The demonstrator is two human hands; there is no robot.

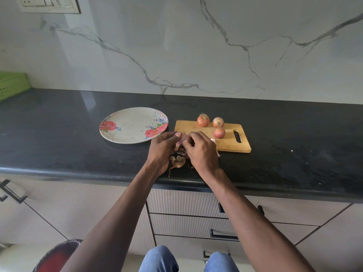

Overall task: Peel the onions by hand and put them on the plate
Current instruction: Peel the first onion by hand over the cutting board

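1. Onion [181, 138] sits between my two hands, held above the counter [68, 138] just in front of the board's near left corner; only a pale pink patch of it shows between my fingers.
2. My left hand [164, 152] cups the onion from the left, fingers curled round it and the thumb laid across its top.
3. My right hand [200, 149] is closed in from the right, its fingertips pinching at the onion's side; I cannot tell whether they grip skin or flesh.
4. Peels [177, 160], brown and dry, lie on the counter under my hands, in front of the board and near the counter's front edge.
5. Another pale scrap [213, 140] shows at the board's near edge, just right of my right hand.
6. Board [227, 142], wooden with a handle slot at its right end, lies flat on the counter.
7. Three unpeeled onions [218, 122] rest on the board's far half, close together, two at the back edge and one nearer me.
8. Plate [129, 124], floral with red roses, lies just left of the board, with no onion on it.
9. Green basket [11, 85] stands far left of the board, against the wall.
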